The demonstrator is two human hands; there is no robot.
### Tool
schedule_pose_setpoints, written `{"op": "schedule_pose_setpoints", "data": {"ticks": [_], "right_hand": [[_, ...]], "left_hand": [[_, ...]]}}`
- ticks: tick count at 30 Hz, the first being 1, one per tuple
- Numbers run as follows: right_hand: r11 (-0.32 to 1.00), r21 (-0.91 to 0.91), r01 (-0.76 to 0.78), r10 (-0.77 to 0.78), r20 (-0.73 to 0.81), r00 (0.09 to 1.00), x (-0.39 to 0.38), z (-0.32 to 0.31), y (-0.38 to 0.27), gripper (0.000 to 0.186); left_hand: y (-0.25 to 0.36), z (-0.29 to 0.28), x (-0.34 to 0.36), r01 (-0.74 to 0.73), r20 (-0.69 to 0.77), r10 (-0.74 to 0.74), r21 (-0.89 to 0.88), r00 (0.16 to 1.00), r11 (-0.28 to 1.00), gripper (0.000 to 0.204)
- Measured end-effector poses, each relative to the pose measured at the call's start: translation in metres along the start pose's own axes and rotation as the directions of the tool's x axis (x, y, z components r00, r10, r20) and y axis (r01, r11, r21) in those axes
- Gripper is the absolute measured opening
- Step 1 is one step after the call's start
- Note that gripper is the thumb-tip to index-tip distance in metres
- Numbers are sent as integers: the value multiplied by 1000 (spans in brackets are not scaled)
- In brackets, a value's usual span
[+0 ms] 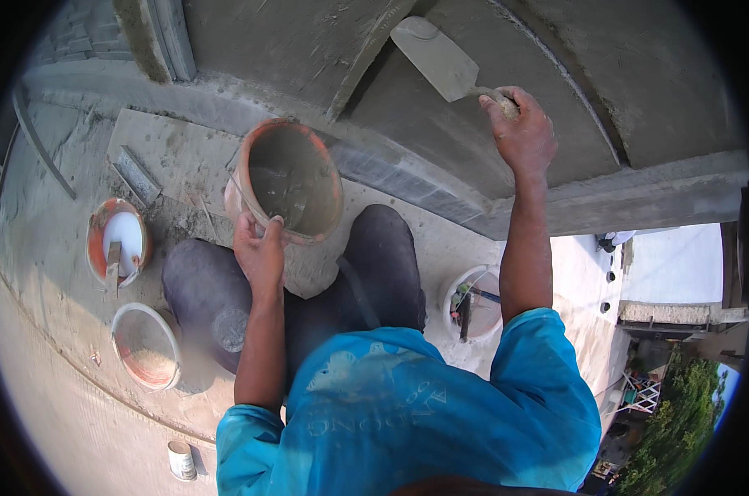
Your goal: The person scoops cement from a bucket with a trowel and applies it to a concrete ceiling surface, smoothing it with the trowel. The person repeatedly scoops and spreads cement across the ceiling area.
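Observation:
My left hand [259,248] grips the rim of an orange bucket [321,207] held tilted over my knees, with wet grey mortar [283,178] inside. My right hand [523,132] is closed round the handle of a flat trowel [432,58], raised at the upper right. The blade lies over the grey plastered wall [507,99] and points up and left; whether it touches the surface I cannot tell.
At the left are a bucket of white liquid with a tool [125,231], a pale bucket [147,345], a metal piece [135,174] and a can [181,460]. A tool bucket [494,310] sits by my right arm. Greenery [664,430] shows at the lower right.

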State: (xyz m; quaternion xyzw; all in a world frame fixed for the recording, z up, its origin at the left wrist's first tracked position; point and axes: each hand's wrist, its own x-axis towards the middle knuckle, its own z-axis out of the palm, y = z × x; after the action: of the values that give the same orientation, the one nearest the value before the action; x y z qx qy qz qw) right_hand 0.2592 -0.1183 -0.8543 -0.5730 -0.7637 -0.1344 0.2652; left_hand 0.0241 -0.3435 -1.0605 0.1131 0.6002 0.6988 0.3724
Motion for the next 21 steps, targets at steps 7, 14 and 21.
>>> {"op": "schedule_pose_setpoints", "data": {"ticks": [7,14,21], "right_hand": [[999,16,38,-35,-159,987,24,-31,5,35],[706,671,-225,-143,447,883,-34,-32,10,29],[166,182,-969,-517,853,71,-159,104,-11,38]], "left_hand": [[-3,1,0,11,26,-12,18,1000,1000,37],[0,-3,2,7,27,-4,-93,1000,996,15],[1,-8,10,71,15,-70,-138,997,988,16]]}}
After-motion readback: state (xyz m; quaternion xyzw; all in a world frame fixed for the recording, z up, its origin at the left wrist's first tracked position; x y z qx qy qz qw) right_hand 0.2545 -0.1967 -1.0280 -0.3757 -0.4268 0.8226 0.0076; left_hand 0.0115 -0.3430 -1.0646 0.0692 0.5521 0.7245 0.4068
